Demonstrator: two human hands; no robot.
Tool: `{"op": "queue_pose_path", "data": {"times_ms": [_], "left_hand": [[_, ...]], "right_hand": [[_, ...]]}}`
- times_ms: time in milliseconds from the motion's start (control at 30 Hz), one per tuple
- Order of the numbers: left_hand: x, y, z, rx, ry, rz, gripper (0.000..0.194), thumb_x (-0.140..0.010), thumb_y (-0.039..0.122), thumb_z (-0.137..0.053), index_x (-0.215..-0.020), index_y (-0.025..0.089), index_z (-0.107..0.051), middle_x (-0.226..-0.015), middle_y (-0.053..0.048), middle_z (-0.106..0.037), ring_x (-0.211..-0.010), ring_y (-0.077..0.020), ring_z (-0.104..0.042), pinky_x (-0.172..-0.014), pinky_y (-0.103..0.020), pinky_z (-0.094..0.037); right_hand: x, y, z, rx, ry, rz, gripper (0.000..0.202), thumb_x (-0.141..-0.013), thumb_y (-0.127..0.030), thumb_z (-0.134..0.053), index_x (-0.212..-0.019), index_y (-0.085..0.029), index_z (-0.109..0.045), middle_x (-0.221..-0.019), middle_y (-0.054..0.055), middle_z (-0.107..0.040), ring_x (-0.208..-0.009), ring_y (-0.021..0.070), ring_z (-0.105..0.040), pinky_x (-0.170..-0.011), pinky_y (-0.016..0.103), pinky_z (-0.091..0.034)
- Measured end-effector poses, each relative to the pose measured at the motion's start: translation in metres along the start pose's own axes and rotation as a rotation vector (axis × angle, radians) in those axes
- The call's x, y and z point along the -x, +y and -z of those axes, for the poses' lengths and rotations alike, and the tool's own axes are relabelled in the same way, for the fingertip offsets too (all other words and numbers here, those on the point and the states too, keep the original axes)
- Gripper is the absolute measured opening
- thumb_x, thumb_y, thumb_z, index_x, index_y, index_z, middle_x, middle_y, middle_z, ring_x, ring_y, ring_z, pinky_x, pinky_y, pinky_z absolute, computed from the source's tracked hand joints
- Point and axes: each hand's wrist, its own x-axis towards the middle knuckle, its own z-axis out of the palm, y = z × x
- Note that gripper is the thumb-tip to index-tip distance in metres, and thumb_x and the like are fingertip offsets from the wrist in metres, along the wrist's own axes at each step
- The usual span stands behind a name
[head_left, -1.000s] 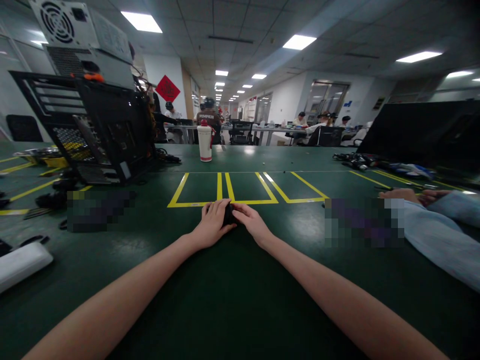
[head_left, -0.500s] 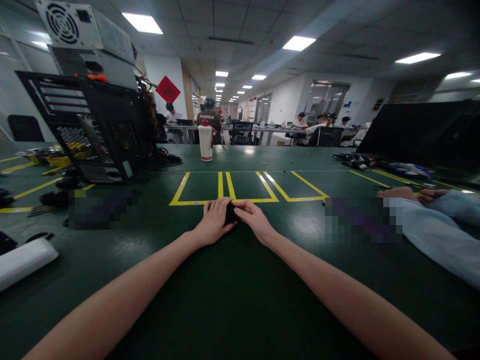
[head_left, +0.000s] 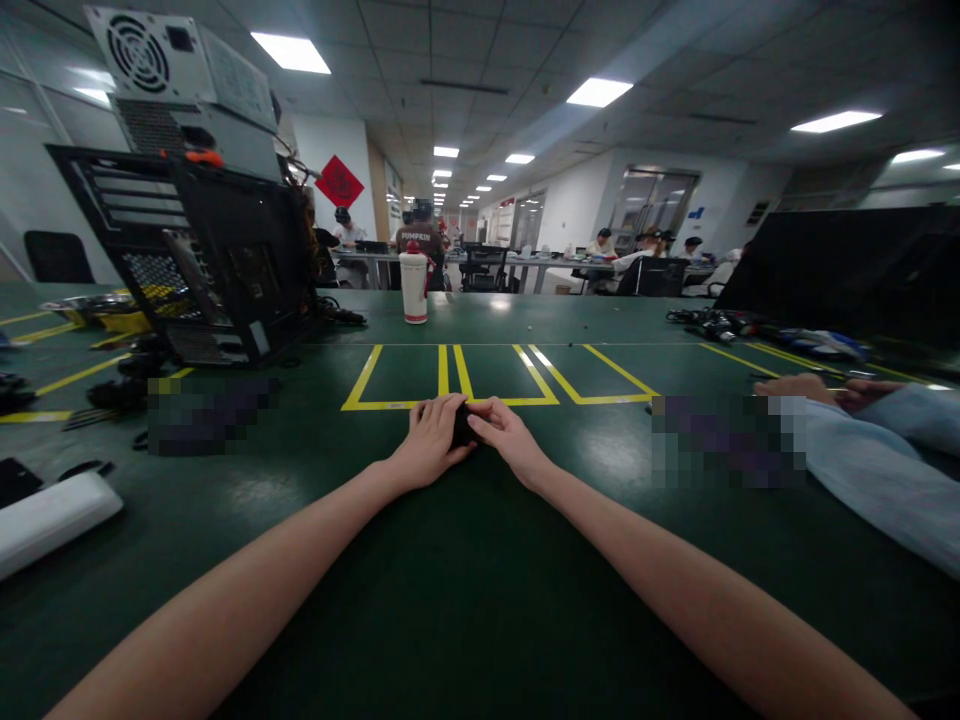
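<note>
A small black object (head_left: 463, 428) is held between my two hands on the green tabletop (head_left: 480, 560); its kind cannot be made out because my fingers cover much of it. My left hand (head_left: 433, 438) wraps over its left side, fingers on top and thumb in front. On the other side, my right hand (head_left: 510, 435) grips it with thumb and bent fingers. Just beyond my hands, yellow tape (head_left: 390, 405) marks out box shapes on the table.
A computer case (head_left: 217, 265) with power supplies (head_left: 187, 75) on top stands at left. A white cup (head_left: 414, 288) stands ahead. White case (head_left: 60, 520) lies near left. At right are a person's sleeves (head_left: 870, 460), cables (head_left: 712, 322) and a dark panel (head_left: 847, 280).
The view has shifted very slightly, so the surroundings sit a little further right. Both hands keep their hold on the black object in the same place.
</note>
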Motion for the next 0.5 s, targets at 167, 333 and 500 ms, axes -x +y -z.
{"op": "queue_pose_path", "data": {"times_ms": [167, 333, 500], "left_hand": [[0.0001, 0.001, 0.0012, 0.017, -0.017, 0.006, 0.054, -0.077, 0.028, -0.052, -0.122, 0.019, -0.023, -0.121, -0.011, -0.039, -0.115, -0.0261, -0.035, -0.095, -0.045, -0.024], [0.0004, 0.0012, 0.0024, 0.021, -0.008, 0.012, 0.054, -0.077, 0.029, -0.052, -0.122, 0.019, -0.023, -0.121, -0.011, -0.038, -0.115, -0.0263, -0.035, -0.095, -0.045, -0.024], [0.0009, 0.0005, 0.0025, 0.021, -0.011, 0.001, 0.054, -0.077, 0.03, -0.052, -0.121, 0.018, -0.024, -0.121, -0.012, -0.038, -0.114, -0.0259, -0.036, -0.094, -0.045, -0.025]], "right_hand": [[-0.006, 0.0075, 0.0026, 0.014, 0.013, -0.064, 0.027, -0.072, -0.029, -0.057, -0.097, -0.02, -0.055, -0.102, 0.005, -0.058, -0.099, 0.0167, -0.052, -0.09, 0.036, -0.038], [-0.0047, 0.0061, 0.003, -0.04, -0.027, -0.058, 0.03, -0.067, -0.025, -0.062, -0.096, -0.019, -0.055, -0.101, 0.004, -0.059, -0.097, 0.0165, -0.054, -0.092, 0.035, -0.037], [-0.0027, 0.0038, 0.0007, -0.046, -0.028, -0.023, 0.025, -0.068, -0.025, -0.061, -0.092, -0.02, -0.054, -0.096, 0.002, -0.059, -0.096, 0.0151, -0.054, -0.09, 0.034, -0.038]]}}
